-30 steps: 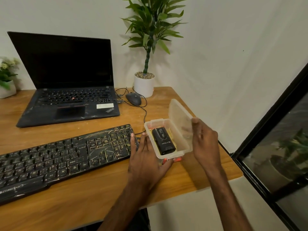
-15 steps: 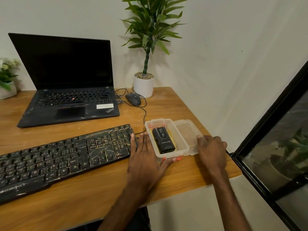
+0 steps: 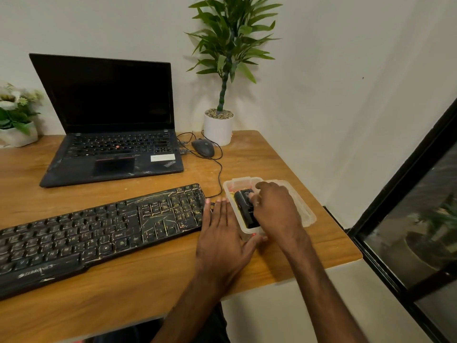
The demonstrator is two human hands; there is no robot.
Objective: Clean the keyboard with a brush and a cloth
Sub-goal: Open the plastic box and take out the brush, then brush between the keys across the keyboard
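Two hands are at work just off the right end of the long black plastic keyboard (image 3: 99,231), which lies across the wooden bench (image 3: 148,288) with pale streaks and specks over its keys. No cleaning of it is visible.

Item 1. A clear plastic box (image 3: 241,180) sits on the bench immediately right of the keyboard. Its hinged lid is laid flat on the side away from the keyboard, so the contents can be reached from above.

Item 2. The left hand (image 3: 222,241) lies flat between the keyboard's right end and the box, fingers (image 3: 220,209) straight and released, thumb against the box's near end. Judgement: it braces the light box so it does not slide or lift.

Item 3. The right hand (image 3: 277,211) reaches into the box, fingers curled down and grasping an oblong black plastic object (image 3: 243,209); the thumb is hidden. Judgement: this is probably the brush tool, but no bristles show. Yellow material shows beneath it, possibly the cloth.

Item 4. Behind the keyboard stand an open black laptop (image 3: 111,120), a dark corded mouse (image 3: 203,147) and a white potted plant (image 3: 218,129), well apart from the hands.

Stage: fetching tools.
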